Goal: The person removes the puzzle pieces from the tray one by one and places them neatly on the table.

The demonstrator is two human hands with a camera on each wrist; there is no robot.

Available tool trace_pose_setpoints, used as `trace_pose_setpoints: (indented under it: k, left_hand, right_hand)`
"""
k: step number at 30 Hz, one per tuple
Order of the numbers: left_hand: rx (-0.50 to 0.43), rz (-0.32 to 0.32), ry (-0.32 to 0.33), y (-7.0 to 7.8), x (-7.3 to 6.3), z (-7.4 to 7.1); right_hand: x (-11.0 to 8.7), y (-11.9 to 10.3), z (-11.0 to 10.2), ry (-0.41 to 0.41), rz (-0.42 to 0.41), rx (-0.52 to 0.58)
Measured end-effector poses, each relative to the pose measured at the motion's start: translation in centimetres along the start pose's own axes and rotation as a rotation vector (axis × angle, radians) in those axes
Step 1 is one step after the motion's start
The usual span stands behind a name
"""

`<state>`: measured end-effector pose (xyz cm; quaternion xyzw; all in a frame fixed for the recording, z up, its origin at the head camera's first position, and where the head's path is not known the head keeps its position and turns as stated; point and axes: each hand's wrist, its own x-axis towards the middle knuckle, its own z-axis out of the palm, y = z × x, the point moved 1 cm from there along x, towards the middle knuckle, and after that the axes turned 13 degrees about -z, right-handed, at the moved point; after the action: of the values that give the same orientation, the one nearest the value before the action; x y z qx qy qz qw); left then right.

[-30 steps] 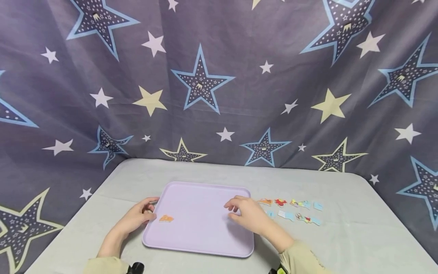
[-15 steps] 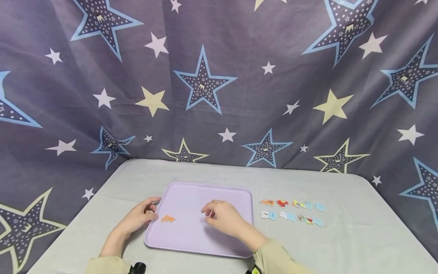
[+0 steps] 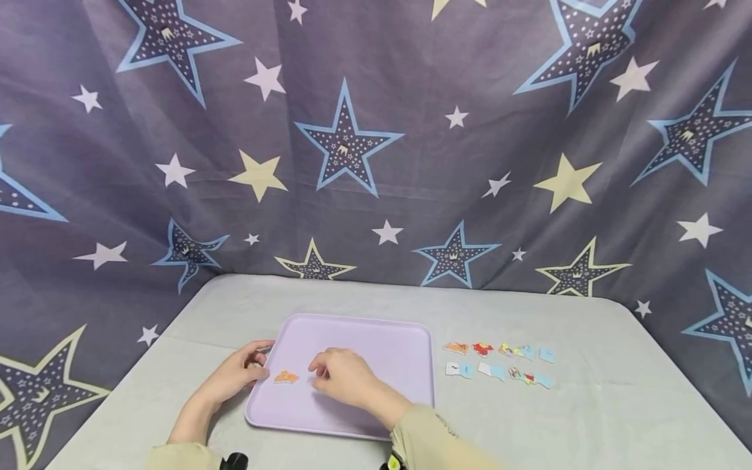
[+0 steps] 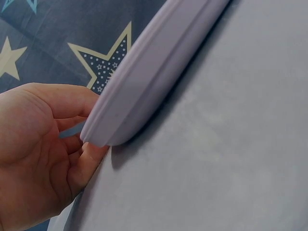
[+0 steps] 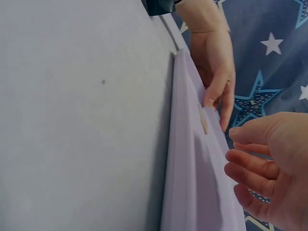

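A lilac tray [image 3: 364, 336] lies on the table. Near its left side, flat on the tray, is a small orange puzzle piece [image 3: 286, 377]; in the right wrist view the piece [image 5: 204, 120] appears as a thin sliver. My left hand [image 3: 237, 371] touches the tray's left rim with thumb and index finger spread along it, as the left wrist view also shows at the hand [image 4: 45, 149]. Over the tray, just right of the orange piece, hovers my right hand [image 3: 343, 376]. Its fingers [image 5: 250, 168] are loosely bent, with nothing visible between them and the thumb.
Right of the tray, several puzzle pieces lie in two rows on the grey-white table [image 3: 499, 431]: among them an orange one [image 3: 455, 348], a red one [image 3: 483, 349], a blue one [image 3: 546, 354] and a white-blue one [image 3: 491, 371]. A star-patterned curtain [image 3: 411, 196] hangs behind.
My right hand has moved left across the tray, from its right side to beside the orange puzzle piece. My left hand has stayed at the tray's left rim.
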<state>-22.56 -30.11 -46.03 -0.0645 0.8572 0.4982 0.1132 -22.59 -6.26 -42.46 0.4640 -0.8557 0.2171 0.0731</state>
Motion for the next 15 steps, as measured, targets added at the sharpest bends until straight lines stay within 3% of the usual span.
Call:
trace_pose_setpoints:
  k: [9, 15]
  left_hand:
    - [-0.008, 0.017, -0.017, -0.1, 0.0, 0.1]
    - [0.004, 0.016, 0.001, -0.1, 0.0, -0.1]
  right_hand:
    - [2.3, -0.6, 1.9, -0.073, 0.063, -0.028]
    - [3.1, -1.0, 2.7, -0.075, 0.062, -0.058]
